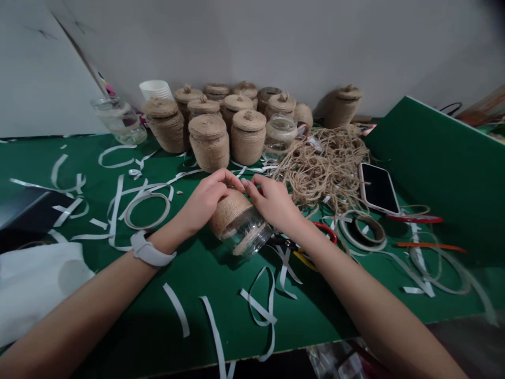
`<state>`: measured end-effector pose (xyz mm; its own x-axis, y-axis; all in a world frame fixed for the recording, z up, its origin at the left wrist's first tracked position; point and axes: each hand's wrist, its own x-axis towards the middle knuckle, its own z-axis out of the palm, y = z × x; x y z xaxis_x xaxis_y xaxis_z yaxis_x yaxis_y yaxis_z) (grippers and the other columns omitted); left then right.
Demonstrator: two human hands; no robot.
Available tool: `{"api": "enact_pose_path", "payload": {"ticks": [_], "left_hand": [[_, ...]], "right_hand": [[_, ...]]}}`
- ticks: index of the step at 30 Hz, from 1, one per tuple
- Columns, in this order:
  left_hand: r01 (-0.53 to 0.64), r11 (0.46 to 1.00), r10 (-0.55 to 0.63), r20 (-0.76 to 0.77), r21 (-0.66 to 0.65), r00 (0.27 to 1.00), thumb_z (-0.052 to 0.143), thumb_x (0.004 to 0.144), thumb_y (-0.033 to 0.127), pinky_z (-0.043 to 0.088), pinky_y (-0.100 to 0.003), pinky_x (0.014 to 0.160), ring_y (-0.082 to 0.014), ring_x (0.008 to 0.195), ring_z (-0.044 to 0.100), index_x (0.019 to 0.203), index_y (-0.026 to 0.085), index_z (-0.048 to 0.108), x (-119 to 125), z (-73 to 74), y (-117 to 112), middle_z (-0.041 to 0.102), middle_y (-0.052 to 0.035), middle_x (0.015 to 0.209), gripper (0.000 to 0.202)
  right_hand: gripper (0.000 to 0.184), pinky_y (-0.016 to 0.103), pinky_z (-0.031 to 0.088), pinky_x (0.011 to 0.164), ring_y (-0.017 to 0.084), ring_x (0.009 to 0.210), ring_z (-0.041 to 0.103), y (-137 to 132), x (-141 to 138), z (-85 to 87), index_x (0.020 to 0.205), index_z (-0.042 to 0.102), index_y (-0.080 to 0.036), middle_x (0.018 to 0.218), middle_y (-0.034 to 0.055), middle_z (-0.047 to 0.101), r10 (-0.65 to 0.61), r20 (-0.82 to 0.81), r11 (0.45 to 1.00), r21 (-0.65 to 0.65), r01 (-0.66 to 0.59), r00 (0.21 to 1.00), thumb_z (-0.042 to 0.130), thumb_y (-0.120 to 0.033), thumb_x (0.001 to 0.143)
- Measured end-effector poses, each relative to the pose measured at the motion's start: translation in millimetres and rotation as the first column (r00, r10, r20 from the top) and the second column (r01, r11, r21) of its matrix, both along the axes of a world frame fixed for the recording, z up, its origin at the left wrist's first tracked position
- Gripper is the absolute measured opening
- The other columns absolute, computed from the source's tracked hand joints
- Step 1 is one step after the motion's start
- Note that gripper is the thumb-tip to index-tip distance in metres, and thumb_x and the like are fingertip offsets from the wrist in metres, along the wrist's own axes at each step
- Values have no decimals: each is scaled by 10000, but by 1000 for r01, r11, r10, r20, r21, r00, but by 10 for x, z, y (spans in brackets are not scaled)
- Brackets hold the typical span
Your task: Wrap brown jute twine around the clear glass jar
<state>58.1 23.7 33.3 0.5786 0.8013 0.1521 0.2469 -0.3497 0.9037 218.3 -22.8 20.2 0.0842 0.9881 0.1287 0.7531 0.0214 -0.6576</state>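
A glass jar [252, 239] lies tilted on its side on the green table, its lower half wound with brown twine [232, 208]. My left hand [209, 197] grips the jar's wrapped end from the left, thumb and index finger curled over the top. My right hand [272, 199] is at the jar's far right side, its thumb and fingertips pinched together close to the left index finger. What the right fingertips hold is too small to make out. Scissors [290, 244] with red and yellow handles lie partly beneath my right forearm.
Several twine-covered lidded jars [209, 142] stand behind, with a bare glass jar [281, 137] beside them. A heap of loose twine [325, 163], a phone [379, 188] and tape rolls [362, 231] are at right. Another tape roll [147, 211] and white strips [177, 309] lie scattered about.
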Motion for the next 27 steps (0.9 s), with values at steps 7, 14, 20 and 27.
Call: {"api": "enact_pose_path", "payload": {"ticks": [7, 14, 20, 27], "left_hand": [[-122, 992, 121, -175, 2, 977, 443, 905, 428, 470, -346, 829, -239, 912, 605, 835, 202, 617, 37, -45, 10, 680, -42, 910, 293], [11, 993, -2, -73, 119, 997, 387, 962, 411, 452, -319, 805, -217, 866, 608, 867, 189, 657, -37, -98, -18, 679, -43, 894, 362], [25, 982, -24, -8, 190, 1000, 459, 930, 378, 456, -320, 856, -212, 898, 612, 923, 186, 641, -79, -150, -44, 683, -45, 947, 265], [27, 995, -28, 12, 98, 1000, 499, 846, 352, 464, -355, 899, -234, 933, 616, 901, 186, 644, -90, -120, -24, 671, -50, 943, 227]], "right_hand": [[323, 249, 270, 589, 138, 597, 473, -47, -54, 12, 707, 512, -211, 633, -11, 554, 22, -34, 999, 34, -20, 999, 426, -347, 987], [372, 242, 272, 578, 119, 547, 426, 10, 45, 8, 650, 503, -207, 582, -28, 509, -1, -102, 998, 60, 7, 995, 443, -373, 977], [358, 243, 271, 590, 122, 561, 438, 32, 63, -12, 660, 512, -205, 590, -25, 516, -9, -73, 999, 35, 12, 997, 455, -366, 975], [316, 253, 276, 600, 155, 624, 501, 0, 27, 13, 694, 553, -208, 653, 12, 590, 41, 59, 999, -3, -41, 997, 451, -322, 971]]}}
